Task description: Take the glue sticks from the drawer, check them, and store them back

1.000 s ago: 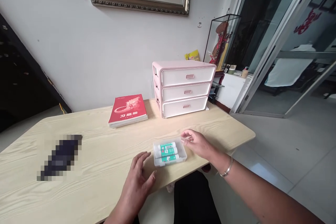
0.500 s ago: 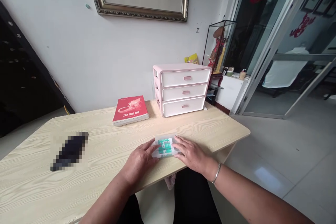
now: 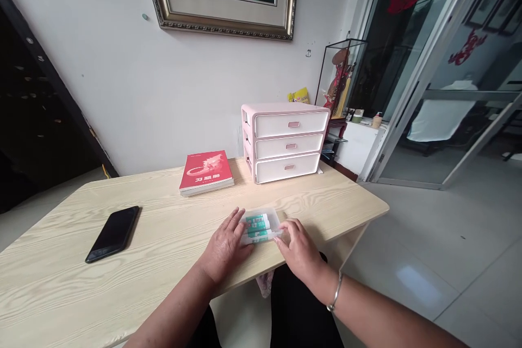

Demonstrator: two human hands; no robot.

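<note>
A clear plastic box point(image 3: 274, 219) lies near the table's front edge. Through its wall I see green-and-white glue sticks point(image 3: 258, 223). My left hand point(image 3: 226, 244) holds the left end of the box, its fingers stretched along the far side and its thumb by the front. At the opposite end, my right hand point(image 3: 300, 247) pinches the box's right front edge between bent fingers and thumb. The fingers cover both ends of the box. Whether its lid is fastened cannot be told.
On the wooden table point(image 3: 171, 228) lie a black phone point(image 3: 113, 234) at left and a red book point(image 3: 207, 171) farther back. Behind the box stands a pink-and-white drawer unit point(image 3: 289, 144). A wall with a framed picture point(image 3: 224, 16) rises beyond the table.
My right hand has drawn back from the top of the box to its right edge, its fingers more bent. More of the box top shows. My left hand stays at the left end.
</note>
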